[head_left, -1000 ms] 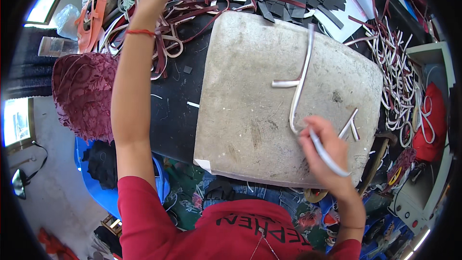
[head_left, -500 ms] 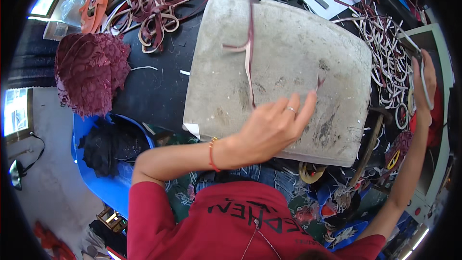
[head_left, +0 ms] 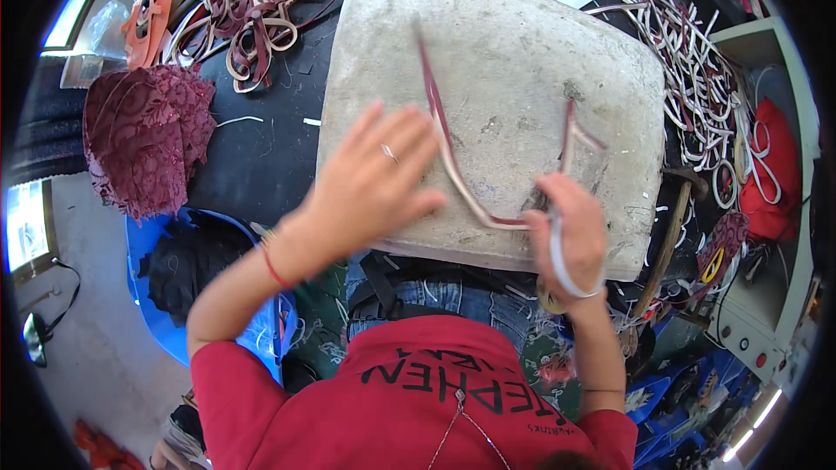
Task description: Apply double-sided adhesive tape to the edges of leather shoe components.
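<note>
A maroon-and-cream strip (head_left: 451, 165) lies in a U-shaped curve on the worn grey-white slab (head_left: 505, 52). My right hand (head_left: 575, 239) closes its fingertips on the strip near the slab's front edge, and the strip's forked end rises beyond those fingers. A white band (head_left: 562, 265) loops down across the same palm; whether it is gripped or just hangs there I cannot tell. My left hand (head_left: 370, 178) is over the slab's left part, fingers stretched out, beside the long arm of the strip. Motion blurs both hands a little.
Maroon ruffled lace pieces (head_left: 144, 135) sit at the left, above a blue tub (head_left: 161, 309) of black cloth. Tangled maroon strips (head_left: 261, 13) lie at the back left, pale strips (head_left: 697, 87) at the right. A hammer (head_left: 666, 252) stands by the slab's right edge.
My right hand has come from the far right onto the slab's front and gripped the strip. My left hand has moved left. The strip has bent from fairly straight into a U.
</note>
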The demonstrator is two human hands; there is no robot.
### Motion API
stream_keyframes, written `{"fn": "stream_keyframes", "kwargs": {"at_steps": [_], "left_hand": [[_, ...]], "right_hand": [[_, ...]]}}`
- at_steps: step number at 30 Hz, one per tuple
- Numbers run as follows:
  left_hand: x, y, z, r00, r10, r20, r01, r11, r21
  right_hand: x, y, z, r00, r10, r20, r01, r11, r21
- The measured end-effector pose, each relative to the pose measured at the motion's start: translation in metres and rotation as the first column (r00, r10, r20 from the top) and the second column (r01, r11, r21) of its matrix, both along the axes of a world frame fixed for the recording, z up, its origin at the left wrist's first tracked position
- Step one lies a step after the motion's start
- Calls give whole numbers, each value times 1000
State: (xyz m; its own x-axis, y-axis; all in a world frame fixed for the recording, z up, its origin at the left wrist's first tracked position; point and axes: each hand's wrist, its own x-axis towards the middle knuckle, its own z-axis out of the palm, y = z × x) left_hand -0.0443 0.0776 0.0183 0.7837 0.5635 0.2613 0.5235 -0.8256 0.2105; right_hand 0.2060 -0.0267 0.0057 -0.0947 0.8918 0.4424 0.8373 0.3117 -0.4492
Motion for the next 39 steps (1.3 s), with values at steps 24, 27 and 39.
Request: {"fn": "stream_keyframes", "kwargs": {"at_steps": [24, 27, 39], "left_hand": [[-21, -60, -20, 945, 271, 181, -242, 956, -167], [-28, -64, -25, 919, 316, 234, -267, 938, -219], [-7, -58, -22, 973, 223, 56, -216, 971, -102]], "right_hand": [[-80, 78, 44, 843, -145, -518, -301, 671, -678], [-83, 75, 36, 871, -90, -482, -278, 719, -637], [-18, 34, 76, 947, -278, -158, 165, 848, -504]]}}
